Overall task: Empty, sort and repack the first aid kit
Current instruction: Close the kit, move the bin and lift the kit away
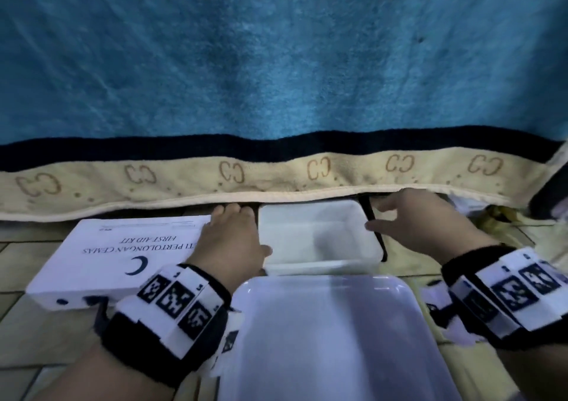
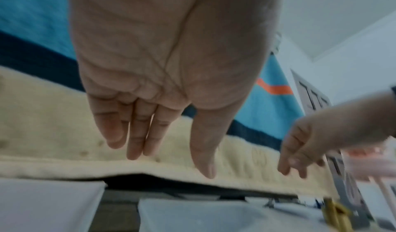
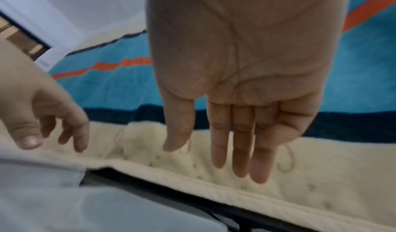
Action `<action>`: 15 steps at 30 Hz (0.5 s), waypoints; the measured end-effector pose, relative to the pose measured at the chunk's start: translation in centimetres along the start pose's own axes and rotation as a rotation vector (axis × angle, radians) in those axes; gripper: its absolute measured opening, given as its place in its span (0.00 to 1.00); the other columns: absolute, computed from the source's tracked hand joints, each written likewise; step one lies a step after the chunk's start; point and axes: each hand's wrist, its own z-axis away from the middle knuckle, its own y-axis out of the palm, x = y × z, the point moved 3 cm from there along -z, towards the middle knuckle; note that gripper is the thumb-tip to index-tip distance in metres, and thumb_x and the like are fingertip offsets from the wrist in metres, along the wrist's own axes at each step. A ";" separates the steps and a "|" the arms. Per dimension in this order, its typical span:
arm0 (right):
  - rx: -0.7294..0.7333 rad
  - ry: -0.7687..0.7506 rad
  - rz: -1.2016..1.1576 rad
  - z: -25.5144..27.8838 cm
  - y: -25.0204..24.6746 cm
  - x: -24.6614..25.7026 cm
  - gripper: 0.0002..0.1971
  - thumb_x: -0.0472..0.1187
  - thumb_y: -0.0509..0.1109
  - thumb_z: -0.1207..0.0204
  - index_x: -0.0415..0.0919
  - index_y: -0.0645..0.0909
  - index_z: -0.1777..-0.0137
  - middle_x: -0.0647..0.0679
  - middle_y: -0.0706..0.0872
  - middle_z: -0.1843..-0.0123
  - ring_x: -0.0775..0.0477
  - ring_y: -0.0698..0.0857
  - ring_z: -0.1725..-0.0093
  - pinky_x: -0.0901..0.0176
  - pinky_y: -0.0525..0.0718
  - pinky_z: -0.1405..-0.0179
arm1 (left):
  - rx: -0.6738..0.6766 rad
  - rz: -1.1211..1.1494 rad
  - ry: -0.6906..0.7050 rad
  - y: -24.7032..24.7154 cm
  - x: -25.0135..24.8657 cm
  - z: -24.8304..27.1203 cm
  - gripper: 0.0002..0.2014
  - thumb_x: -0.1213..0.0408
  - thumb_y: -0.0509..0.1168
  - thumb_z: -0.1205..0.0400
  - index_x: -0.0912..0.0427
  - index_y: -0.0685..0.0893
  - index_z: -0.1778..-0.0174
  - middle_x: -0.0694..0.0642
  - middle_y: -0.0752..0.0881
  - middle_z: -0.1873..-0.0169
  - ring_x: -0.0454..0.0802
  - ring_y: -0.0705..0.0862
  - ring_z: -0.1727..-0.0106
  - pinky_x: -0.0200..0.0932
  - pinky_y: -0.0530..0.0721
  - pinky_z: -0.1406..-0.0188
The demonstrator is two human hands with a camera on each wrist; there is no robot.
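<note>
Head view: both hands bare beside the white tray

Left hand (image 1: 229, 240) and right hand (image 1: 424, 222) flank the white tray (image 1: 319, 270), fingers straight, holding nothing. First aid kit box (image 1: 101, 262) lies left of the tray. A plastic lid (image 1: 332, 339) sits nearer the person; a blanket (image 1: 276, 77) hangs behind the tray.

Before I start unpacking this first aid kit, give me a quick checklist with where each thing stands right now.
1. Both hands free: ok. The left hand and right hand have straight fingers and hold nothing.
2. First aid kit box within reach: ok, it lies just left of the left hand.
3. Kit opened: cannot tell, only its printed face shows.
4. Small white tray ready for sorting: ok, it sits between the hands and looks empty.
5. Large translucent tray ready: ok, it is nearest you and nothing is visible in it.
6. Black strap beside the small tray: cannot tell what it belongs to.
</note>
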 end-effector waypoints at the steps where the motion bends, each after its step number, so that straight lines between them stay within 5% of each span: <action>1: -0.089 0.009 -0.100 1.6 -0.4 -0.2 0.20 0.55 0.74 0.30 0.44 0.86 0.43 0.48 0.89 0.48 0.46 0.86 0.48 0.54 0.83 0.49 | -0.027 0.035 -0.006 -0.7 1.2 1.2 0.27 0.48 0.67 0.23 0.59 0.72 0.33 0.55 0.72 0.34 0.56 0.65 0.30 0.50 0.70 0.31; 5: -0.231 -0.005 -0.656 9.7 -0.2 0.6 0.05 0.43 0.76 0.29 0.47 0.86 0.53 0.47 0.90 0.65 0.48 0.86 0.66 0.63 0.81 0.67 | -0.030 0.104 -0.032 -2.6 6.8 6.6 0.21 0.47 0.68 0.24 0.53 0.78 0.38 0.53 0.78 0.41 0.52 0.75 0.37 0.46 0.76 0.38; 8: -0.113 -0.189 -1.038 17.4 1.4 3.0 0.18 0.60 0.79 0.40 0.49 0.88 0.56 0.42 0.88 0.66 0.54 0.84 0.70 0.71 0.80 0.67 | 0.170 0.065 -0.030 -1.8 10.6 10.9 0.17 0.46 0.71 0.26 0.50 0.80 0.48 0.49 0.82 0.50 0.48 0.80 0.49 0.42 0.78 0.50; 10: 0.116 -0.299 -1.070 21.9 4.0 4.5 0.26 0.68 0.78 0.46 0.47 0.89 0.60 0.45 0.87 0.68 0.54 0.84 0.69 0.66 0.81 0.66 | 0.303 -0.024 0.007 -0.4 12.6 13.2 0.20 0.44 0.72 0.28 0.48 0.80 0.44 0.47 0.81 0.48 0.46 0.80 0.47 0.40 0.77 0.49; 12: 0.515 -0.343 -1.112 25.4 8.2 6.1 0.16 0.58 0.80 0.39 0.46 0.88 0.64 0.46 0.88 0.65 0.53 0.83 0.64 0.64 0.80 0.62 | 0.374 -0.090 0.057 1.2 14.1 15.4 0.27 0.44 0.72 0.29 0.46 0.77 0.35 0.48 0.78 0.38 0.47 0.78 0.39 0.38 0.75 0.42; 15: 0.958 -0.169 -1.136 29.6 16.8 7.7 0.10 0.42 0.77 0.29 0.39 0.86 0.50 0.50 0.89 0.59 0.53 0.84 0.57 0.64 0.79 0.55 | 0.468 -0.139 0.120 4.0 15.7 17.7 0.37 0.46 0.71 0.27 0.44 0.65 0.22 0.50 0.65 0.22 0.47 0.69 0.25 0.36 0.69 0.32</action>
